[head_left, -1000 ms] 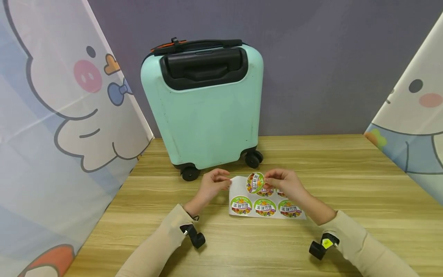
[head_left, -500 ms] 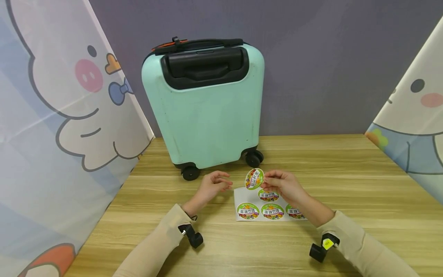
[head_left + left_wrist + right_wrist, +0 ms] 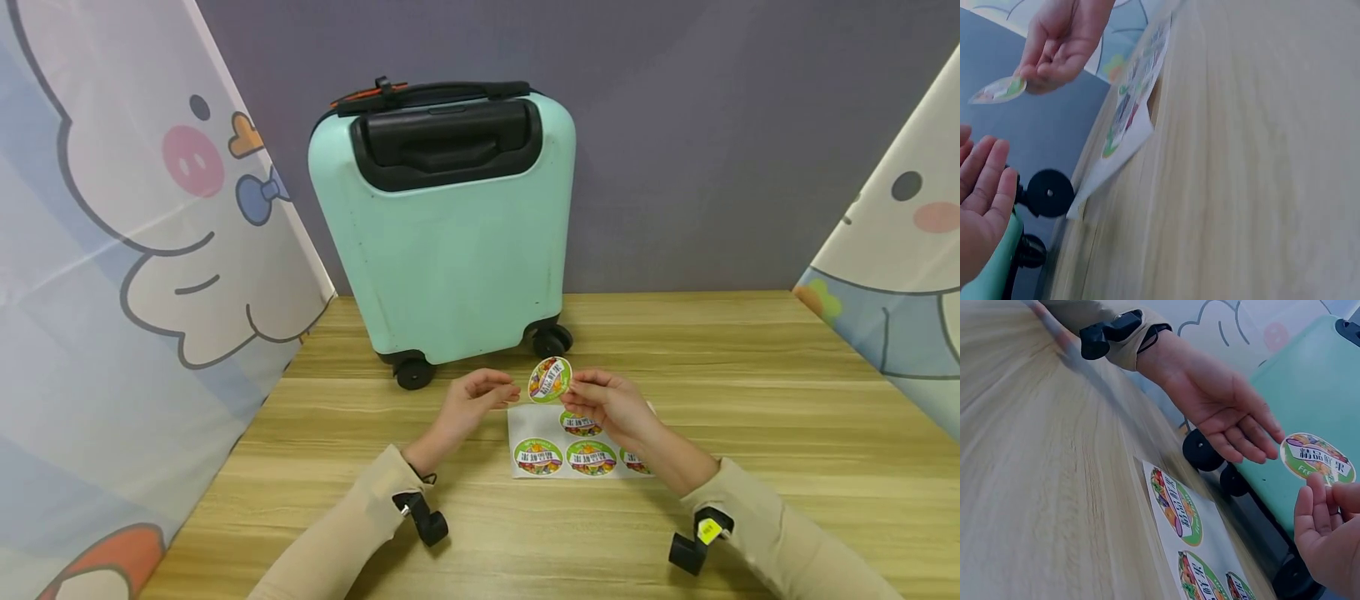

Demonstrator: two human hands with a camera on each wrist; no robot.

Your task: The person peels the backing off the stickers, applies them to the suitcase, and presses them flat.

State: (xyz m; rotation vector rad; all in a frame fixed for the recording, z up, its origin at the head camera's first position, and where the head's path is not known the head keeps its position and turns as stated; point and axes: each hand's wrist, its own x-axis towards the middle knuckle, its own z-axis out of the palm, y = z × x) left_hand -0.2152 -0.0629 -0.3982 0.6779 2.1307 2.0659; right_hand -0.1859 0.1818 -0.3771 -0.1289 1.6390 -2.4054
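Note:
My right hand (image 3: 611,408) pinches an oval fruit sticker (image 3: 550,380) by its edge between thumb and fingers, raised above the sticker sheet (image 3: 525,418). The sticker has a green and white face with printed characters and fruit pictures. My left hand (image 3: 472,404) is just left of the sticker with relaxed fingers and holds nothing. In the right wrist view the left fingertips (image 3: 1277,435) come right up to the sticker's edge. The white sheet lies on the table under the right hand, which covers part of it; several stickers show on it.
A mint green suitcase (image 3: 457,267) with a black handle and black wheels (image 3: 413,373) stands upright behind the hands. The wooden table (image 3: 750,375) runs to a grey wall (image 3: 690,167). Cartoon-printed cloths (image 3: 112,292) hang at both sides.
The sticker has come up off the sheet's area and turned in my right hand. My left hand let go of the sheet's corner, then moved right toward the sticker. The sheet now lies flat.

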